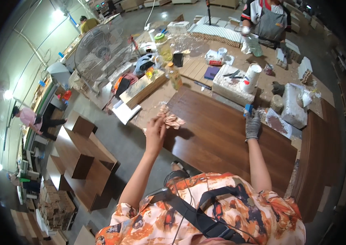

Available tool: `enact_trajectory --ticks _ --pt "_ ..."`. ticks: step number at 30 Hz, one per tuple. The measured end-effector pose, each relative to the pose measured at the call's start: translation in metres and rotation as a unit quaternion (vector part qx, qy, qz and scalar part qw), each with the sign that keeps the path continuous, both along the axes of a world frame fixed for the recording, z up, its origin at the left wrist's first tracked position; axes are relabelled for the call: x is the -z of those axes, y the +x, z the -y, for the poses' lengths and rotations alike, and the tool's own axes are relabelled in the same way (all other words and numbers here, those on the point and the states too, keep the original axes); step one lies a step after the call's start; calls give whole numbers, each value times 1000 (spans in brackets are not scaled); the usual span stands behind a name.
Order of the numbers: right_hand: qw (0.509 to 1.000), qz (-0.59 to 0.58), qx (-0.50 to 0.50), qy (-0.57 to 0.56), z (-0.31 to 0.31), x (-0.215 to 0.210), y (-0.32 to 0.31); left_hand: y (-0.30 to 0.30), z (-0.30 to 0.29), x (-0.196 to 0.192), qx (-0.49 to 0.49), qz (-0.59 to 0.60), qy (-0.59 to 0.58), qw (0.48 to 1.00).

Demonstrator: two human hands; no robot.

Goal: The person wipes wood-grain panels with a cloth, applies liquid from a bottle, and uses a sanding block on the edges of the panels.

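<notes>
Crumpled brownish rag (170,117) pinched in bare left hand (156,127), fingers closed on its lower corner, held at far-left corner of dark brown wood panel (222,143), just above the surface or touching, cannot tell which. Right hand (253,123) in grey knit glove, resting on panel's far edge, fingers curled around small blue object (248,108); how tight the grip is, cannot tell. Panel lying flat on workbench (189,67), broad bare middle between the two hands, nothing on it. Left long edge overhanging grey floor (120,139), open drop there. Right edge near stacked dark boards (324,163). Far edge crowded: white foam block (232,87) with white cup (251,77) on top, just beyond the right hand; second white block (295,106) and round lump (277,103) to the right of that; reddish-brown smeared sheet (279,123) touching glove side. Beyond the rag: wooden tray (142,87), yellowish bottle (175,77), white papers (126,111) hanging off bench corner. Further back big wire fan (99,55), green-lidded jar (162,45), purple pad (211,72). Another person in grey apron (270,24) at far side of bench, gloved hand (245,30) on clear bag. Left below on floor, brown cabinet boxes (79,155), well apart from panel. Person in pink (28,117) far left
</notes>
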State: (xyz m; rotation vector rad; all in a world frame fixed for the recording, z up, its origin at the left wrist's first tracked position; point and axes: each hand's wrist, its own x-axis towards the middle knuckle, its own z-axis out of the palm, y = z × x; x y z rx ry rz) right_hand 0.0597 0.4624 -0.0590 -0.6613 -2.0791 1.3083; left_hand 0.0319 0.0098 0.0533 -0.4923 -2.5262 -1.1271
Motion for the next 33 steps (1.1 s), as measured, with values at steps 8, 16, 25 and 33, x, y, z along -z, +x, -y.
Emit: enact_trajectory --ticks 8,16,25,33 --pt "1000 21 11 8 19 -25 3 0 -43 42 9 -19 -251 968" --pt "997 -32 -1 -73 14 -16 -1 -4 41 30 8 21 -195 980" --pt "887 -176 -272 -329 132 -27 19 18 205 36 -55 85 -12 995" --pt "872 22 -376 -314 388 -98 -10 -15 227 -22 24 368 9 929"
